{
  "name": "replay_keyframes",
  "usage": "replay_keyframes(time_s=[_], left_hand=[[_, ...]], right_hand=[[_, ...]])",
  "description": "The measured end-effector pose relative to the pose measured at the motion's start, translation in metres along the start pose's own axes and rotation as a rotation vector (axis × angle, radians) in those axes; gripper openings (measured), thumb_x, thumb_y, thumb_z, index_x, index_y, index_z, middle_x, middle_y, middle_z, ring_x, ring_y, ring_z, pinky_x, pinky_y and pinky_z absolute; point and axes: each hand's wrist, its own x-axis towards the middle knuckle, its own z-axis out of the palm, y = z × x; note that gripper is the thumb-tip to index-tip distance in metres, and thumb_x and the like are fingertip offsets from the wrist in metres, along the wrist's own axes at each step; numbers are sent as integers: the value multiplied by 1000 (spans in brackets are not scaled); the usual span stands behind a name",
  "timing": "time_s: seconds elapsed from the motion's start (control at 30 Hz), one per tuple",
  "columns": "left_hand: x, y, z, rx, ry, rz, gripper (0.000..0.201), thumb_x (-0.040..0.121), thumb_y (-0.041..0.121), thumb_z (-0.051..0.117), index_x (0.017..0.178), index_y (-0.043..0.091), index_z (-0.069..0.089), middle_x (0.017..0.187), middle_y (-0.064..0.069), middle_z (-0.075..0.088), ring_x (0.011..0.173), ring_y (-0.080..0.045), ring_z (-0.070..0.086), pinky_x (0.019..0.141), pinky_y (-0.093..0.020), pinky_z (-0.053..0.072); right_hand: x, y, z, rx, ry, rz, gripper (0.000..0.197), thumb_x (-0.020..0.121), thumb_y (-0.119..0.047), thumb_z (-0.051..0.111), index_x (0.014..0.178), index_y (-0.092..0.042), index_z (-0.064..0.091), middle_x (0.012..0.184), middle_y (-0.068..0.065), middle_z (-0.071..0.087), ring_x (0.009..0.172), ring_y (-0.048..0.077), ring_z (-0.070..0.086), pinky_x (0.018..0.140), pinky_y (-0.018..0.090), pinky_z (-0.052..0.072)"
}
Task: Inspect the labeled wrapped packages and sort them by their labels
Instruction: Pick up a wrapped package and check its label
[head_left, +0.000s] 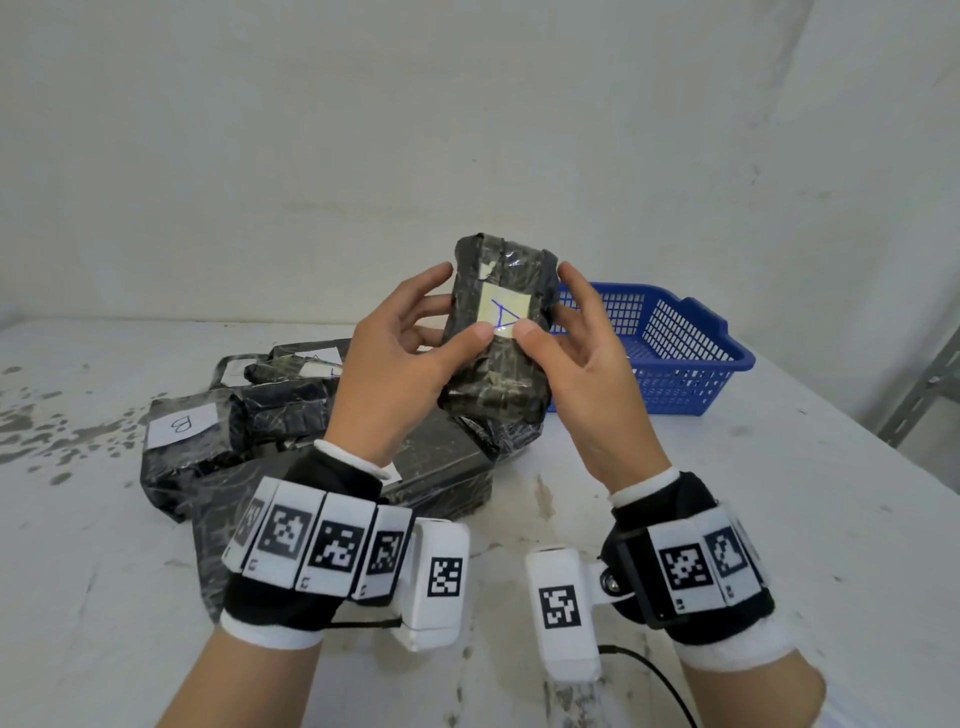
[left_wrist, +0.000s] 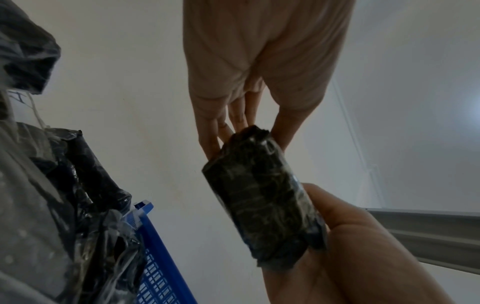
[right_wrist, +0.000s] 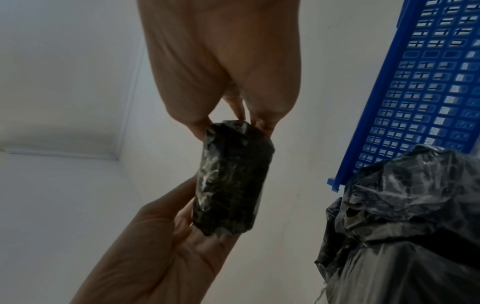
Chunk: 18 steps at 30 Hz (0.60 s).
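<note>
one package (head_left: 498, 332) labelled "a" is being held up between the left hand (head_left: 400, 353) and right hand (head_left: 582, 358), both grips closing on its sides; several others (head_left: 249, 415) are lying unsorted on the counter (head_left: 727, 519), and the blue basket (head_left: 685, 364) is apparently sitting empty.

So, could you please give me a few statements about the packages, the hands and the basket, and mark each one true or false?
1. Both hands hold one package off the table. True.
2. Its label reads B. False: it reads A.
3. The blue basket sits to the right of the pile. True.
4. A package on the pile bears a B label. True.
5. The left hand rests flat on the table. False: it grips the package, like the right hand.
</note>
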Motion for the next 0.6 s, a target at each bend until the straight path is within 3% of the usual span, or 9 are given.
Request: replay_keyframes(time_s=[0.03, 0.07, 0.13, 0.2, 0.27, 0.33, 0.4, 0.5, 0.6], left_hand=[[0, 0, 0, 5, -9, 3, 56, 83, 8, 74, 134, 21, 55, 107, 1, 70, 74, -10, 64, 82, -36, 58], [0, 0, 0, 11, -21, 5, 54, 84, 8, 73, 134, 23, 56, 104, 3, 70, 73, -10, 64, 79, -34, 58], [-1, 0, 1, -4, -32, -1, 49, 87, 8, 69, 129, 29, 57, 98, 6, 70, 68, -5, 65, 67, -24, 54], [-1, 2, 1, -17, -14, 6, 42, 89, 13, 68, 126, 31, 58, 93, 7, 69, 61, -1, 63, 62, -18, 50], [-1, 3, 0, 4, 6, 29, 41, 89, 15, 67, 126, 30, 57, 90, 7, 67, 59, -1, 61, 63, -20, 52], [-2, 3, 0, 19, 8, 37, 42, 89, 16, 67, 128, 30, 57, 88, 7, 66, 62, -2, 61, 65, -22, 54], [-2, 3, -1, 20, 9, 38, 41, 89, 18, 67, 127, 29, 57, 87, 6, 66, 64, -3, 61, 67, -21, 54], [-2, 5, 0, 27, -4, 36, 36, 89, 17, 68, 123, 27, 59, 88, 1, 70, 70, -9, 65, 71, -30, 57], [-4, 5, 1, -16, -5, 19, 27, 90, 18, 67, 115, 24, 60, 89, -7, 76, 81, -23, 70, 78, -46, 59]], right_hand=[[0, 0, -1, 3, 0, -3, 65, 98, -14, 62, 155, -25, 32, 137, 1, 61, 105, 26, 67, 86, 36, 60], [0, -1, -2, 11, -7, -11, 64, 98, -14, 62, 154, -25, 33, 136, 1, 62, 100, 14, 70, 81, 29, 59], [1, -2, -6, 18, -33, -37, 62, 98, -11, 61, 152, -26, 35, 132, 1, 63, 97, 1, 70, 79, 21, 56], [0, -3, -6, 5, -62, -52, 60, 98, -10, 61, 149, -31, 37, 131, 2, 64, 100, 3, 70, 81, 23, 57], [-1, -3, -5, -22, -62, -67, 58, 98, -14, 63, 147, -34, 40, 128, 1, 66, 99, 11, 72, 81, 29, 59], [0, -2, -5, -57, -53, -85, 56, 97, -16, 65, 145, -36, 42, 123, 1, 69, 101, 24, 71, 85, 44, 60], [0, -2, -5, -57, -48, -93, 54, 96, -18, 66, 143, -36, 44, 118, 1, 71, 103, 29, 69, 90, 52, 58], [0, -3, -6, -30, -38, -86, 51, 96, -21, 67, 141, -32, 46, 111, 4, 74, 102, 34, 68, 89, 54, 58], [0, -3, -7, -6, -37, -77, 47, 96, -19, 67, 138, -31, 47, 108, 6, 74, 103, 34, 68, 88, 50, 59]])
